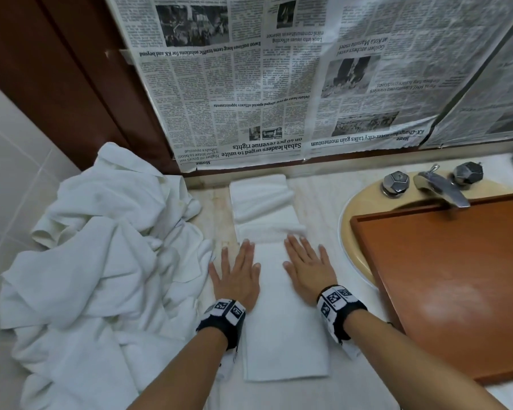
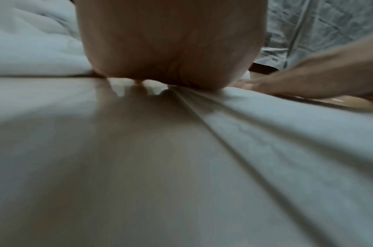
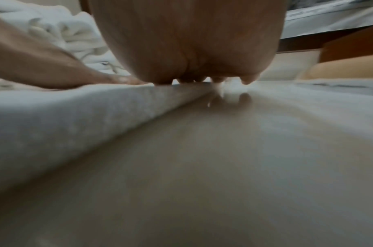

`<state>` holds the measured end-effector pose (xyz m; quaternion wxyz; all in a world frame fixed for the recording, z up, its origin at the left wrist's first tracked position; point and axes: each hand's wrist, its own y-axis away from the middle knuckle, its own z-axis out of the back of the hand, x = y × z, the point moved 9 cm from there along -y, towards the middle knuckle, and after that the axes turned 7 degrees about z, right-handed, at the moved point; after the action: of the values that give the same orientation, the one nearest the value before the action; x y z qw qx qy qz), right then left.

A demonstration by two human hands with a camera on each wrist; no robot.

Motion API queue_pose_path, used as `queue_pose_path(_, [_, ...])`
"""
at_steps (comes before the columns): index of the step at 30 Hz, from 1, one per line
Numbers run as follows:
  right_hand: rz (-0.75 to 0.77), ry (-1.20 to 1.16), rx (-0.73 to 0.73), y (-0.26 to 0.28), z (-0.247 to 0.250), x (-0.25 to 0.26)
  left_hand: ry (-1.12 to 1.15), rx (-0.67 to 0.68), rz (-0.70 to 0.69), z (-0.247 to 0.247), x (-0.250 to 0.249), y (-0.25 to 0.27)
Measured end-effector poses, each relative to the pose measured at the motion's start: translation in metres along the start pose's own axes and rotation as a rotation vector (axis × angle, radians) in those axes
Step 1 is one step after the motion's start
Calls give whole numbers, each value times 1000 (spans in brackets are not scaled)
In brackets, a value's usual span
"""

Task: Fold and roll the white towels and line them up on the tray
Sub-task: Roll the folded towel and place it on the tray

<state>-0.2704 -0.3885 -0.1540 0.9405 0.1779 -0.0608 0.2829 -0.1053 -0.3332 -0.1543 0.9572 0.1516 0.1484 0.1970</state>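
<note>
Progress: early. Wooden tray sits over the sink basin, nothing on it — no rolled towel lined up yet. One folded towel lies as a narrow strip on the counter, centre of head view, between the towel heap at left and the tray at right. Folding of this one looks done; rolling not begun (judgement). Far end is rumpled, w/ loose folds near the newspaper-covered wall. Heap still to process; count unclear.

Hands: left hand flat, fingers straight and spread, palm pressing the strip's left edge, outer fingers spilling onto the counter. Right hand likewise flat on the right edge. Neither grasps anything. Wrist views confirm palms down on cloth, otherwise blurred.

Orientation: strip's long axis runs near-to-far, from the person toward the wall; near short end is squared off, pointing at the person. Roll prob. goes along that axis.
</note>
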Motion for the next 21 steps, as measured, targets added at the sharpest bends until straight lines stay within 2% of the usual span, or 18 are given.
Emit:
queue_pose_path(4, [-108,-41,-27,19,5,-10,75,-13,49,5,13,1])
queue_pose_path(7, [43,-38,-103,48,0,26,141,-16,58,4,17,22])
queue_pose_path(10, [195,-6,-59,70,-29,58,78,41,-1,-18,5,59])
queue_pose_path(12, [211,-11,-26,73,-37,57,5,47,-18,-29,2,74])
queue_pose_path(14, [173,14,-23,72,-35,43,-26,27,-4,-33,11,76])
queue_pose_path(18, [-4,0,35,80,-28,-4,-19,20,90,-29,34,77])
queue_pose_path(21, [-21,-75,-4,95,-24,1,36,32,143,-30,32,92])
